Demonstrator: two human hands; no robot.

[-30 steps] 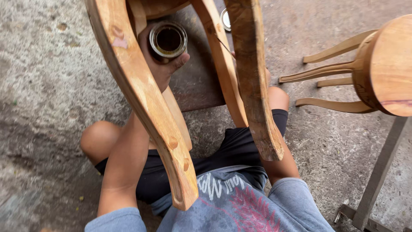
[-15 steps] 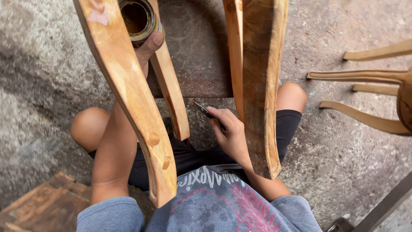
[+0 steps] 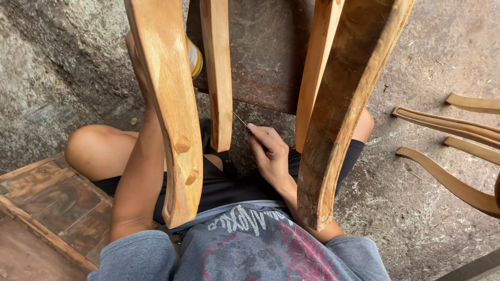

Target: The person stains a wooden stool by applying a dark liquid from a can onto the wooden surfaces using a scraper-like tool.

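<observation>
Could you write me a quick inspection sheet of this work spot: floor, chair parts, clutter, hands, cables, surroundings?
Surface: rough concrete floor.
Job's things: upturned wooden chair legs; thin tool; can, mostly hidden.
Clutter: dark board on the floor; worn wooden panel.
Hands: right hand has its grip on the thin tool; left hand reaches up behind a leg, grip hidden.
Cables: nothing seen.
Surroundings: curved wooden chair parts at right.
</observation>
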